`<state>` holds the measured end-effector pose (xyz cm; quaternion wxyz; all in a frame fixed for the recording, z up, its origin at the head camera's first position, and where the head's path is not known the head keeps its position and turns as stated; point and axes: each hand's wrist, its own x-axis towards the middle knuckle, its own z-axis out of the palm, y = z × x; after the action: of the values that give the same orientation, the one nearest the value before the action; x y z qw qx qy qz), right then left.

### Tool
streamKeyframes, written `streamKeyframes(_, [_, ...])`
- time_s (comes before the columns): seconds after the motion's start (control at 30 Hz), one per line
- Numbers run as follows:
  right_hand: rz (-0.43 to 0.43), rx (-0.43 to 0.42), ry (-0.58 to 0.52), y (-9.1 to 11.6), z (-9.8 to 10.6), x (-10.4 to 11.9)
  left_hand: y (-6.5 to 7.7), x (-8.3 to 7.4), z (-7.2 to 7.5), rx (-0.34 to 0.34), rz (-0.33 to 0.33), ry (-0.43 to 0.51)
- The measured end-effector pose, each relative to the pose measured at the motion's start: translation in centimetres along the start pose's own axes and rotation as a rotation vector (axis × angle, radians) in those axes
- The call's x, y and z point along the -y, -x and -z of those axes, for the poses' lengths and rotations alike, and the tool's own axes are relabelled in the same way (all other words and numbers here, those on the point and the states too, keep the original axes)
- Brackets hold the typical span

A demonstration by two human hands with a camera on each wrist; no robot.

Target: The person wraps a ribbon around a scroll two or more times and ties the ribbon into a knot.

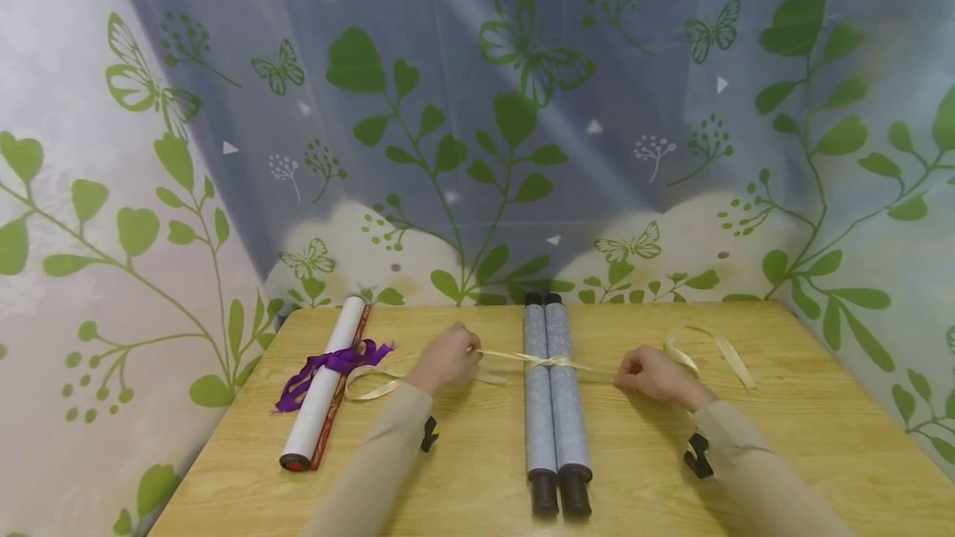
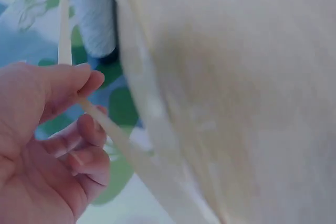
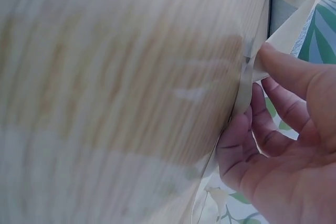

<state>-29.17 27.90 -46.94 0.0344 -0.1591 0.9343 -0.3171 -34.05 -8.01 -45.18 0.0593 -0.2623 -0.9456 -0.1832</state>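
Note:
A double-rolled scroll in grey-blue patterned covering, with dark end knobs, lies lengthwise on the table. A cream ribbon goes round its middle and crosses in a knot on top. To the left of the scroll, my left hand pinches one end of the ribbon between thumb and forefinger and holds it taut. On the other side my right hand pinches the opposite end, pulled out flat to the right. Loose ribbon tails trail past both hands onto the table. The left wrist view shows the pinched ribbon close up.
At the left of the wooden table lies a white scroll with a red patterned edge, tied with a purple ribbon. A curtain printed with leaves and butterflies hangs along the table's far edge.

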Motion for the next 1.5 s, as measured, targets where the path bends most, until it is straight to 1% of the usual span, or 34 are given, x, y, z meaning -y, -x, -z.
streamKeyframes(0.1, [0.029, -0.001, 0.017, 0.0, 0.1, -0.2, -0.1, 0.4, 1.2, -0.101, 0.012, 0.001])
streamKeyframes(0.2, [0.057, 0.0, 0.062, 0.1, 0.3, -0.3, -0.3, 0.4, 2.2, -0.219, 0.05, 0.014])
streamKeyframes(0.3, [0.001, -0.026, 0.151, 0.3, 0.7, -0.3, -0.5, 0.0, 3.1, -0.32, 0.088, 0.01])
streamKeyframes(0.37, [-0.061, -0.055, 0.205, 0.4, 0.9, -0.3, -0.6, -0.4, 3.7, -0.349, 0.104, 0.044])
streamKeyframes(0.43, [-0.112, -0.093, 0.223, 0.5, 1.1, -0.4, -0.7, -1.0, 4.2, -0.355, 0.116, 0.112])
streamKeyframes(0.47, [-0.131, -0.107, 0.203, 0.4, 1.1, -0.4, -0.7, -1.4, 4.5, -0.348, 0.122, 0.175])
streamKeyframes(0.5, [-0.145, -0.122, 0.159, 0.3, 1.1, -0.4, -0.8, -1.7, 4.6, -0.338, 0.127, 0.256])
streamKeyframes(0.53, [-0.147, -0.135, 0.106, 0.2, 1.2, -0.4, -0.9, -2.1, 4.8, -0.323, 0.132, 0.349])
streamKeyframes(0.6, [-0.172, -0.157, -0.037, 0.0, 1.2, -0.3, -1.1, -2.8, 4.8, -0.297, 0.144, 0.508])
streamKeyframes(0.67, [-0.195, -0.192, -0.222, -0.3, 1.2, -0.3, -1.3, -3.6, 4.9, -0.269, 0.157, 0.655])
streamKeyframes(0.73, [-0.217, -0.232, -0.435, -0.5, 1.3, -0.2, -1.5, -4.2, 5.0, -0.251, 0.169, 0.758])
streamKeyframes(0.8, [-0.237, -0.263, -0.668, -0.7, 1.7, 0.0, -1.7, -4.7, 4.9, -0.233, 0.173, 0.835])
streamKeyframes(0.9, [-0.265, -0.31, -1.016, -0.7, 2.8, 0.6, -2.0, -5.3, 4.6, -0.2, 0.177, 0.938])
streamKeyframes(0.97, [-0.273, -0.329, -1.273, -0.7, 3.7, 1.1, -2.1, -5.6, 4.3, -0.17, 0.173, 0.983])
streamKeyframes(1.0, [-0.275, -0.349, -1.381, -0.7, 4.1, 1.3, -2.1, -5.7, 4.1, -0.157, 0.17, 0.997])
streamKeyframes(1.07, [-0.269, -0.375, -1.568, -0.7, 5.0, 1.6, -2.2, -6.0, 3.9, -0.14, 0.165, 1.016])
streamKeyframes(1.1, [-0.259, -0.377, -1.625, -0.8, 5.4, 1.7, -2.2, -6.0, 3.8, -0.133, 0.162, 1.022])
streamKeyframes(1.13, [-0.254, -0.387, -1.653, -0.8, 5.8, 1.8, -2.3, -6.2, 3.7, -0.13, 0.16, 1.025])
streamKeyframes(1.17, [-0.26, -0.427, -1.644, -1.0, 6.2, 1.8, -2.3, -6.3, 3.7, -0.127, 0.158, 1.025])
streamKeyframes(1.23, [-0.289, -0.501, -1.54, -1.2, 6.7, 1.8, -2.3, -6.5, 3.7, -0.123, 0.159, 1.021])
streamKeyframes(1.33, [-0.351, -0.573, -1.247, -1.6, 7.4, 1.7, -2.3, -6.6, 3.7, -0.114, 0.16, 0.995])
streamKeyframes(1.37, [-0.36, -0.572, -1.126, -1.8, 7.5, 1.7, -2.3, -6.6, 3.6, -0.113, 0.16, 0.974])
streamKeyframes(1.4, [-0.351, -0.546, -1.001, -2.0, 7.7, 1.7, -2.3, -6.6, 3.6, -0.112, 0.161, 0.943])
streamKeyframes(1.47, [-0.302, -0.451, -0.777, -2.4, 8.1, 2.1, -2.2, -6.6, 3.6, -0.117, 0.16, 0.86])
streamKeyframes(1.5, [-0.267, -0.403, -0.685, -2.7, 8.3, 2.4, -2.2, -6.6, 3.6, -0.121, 0.159, 0.811])
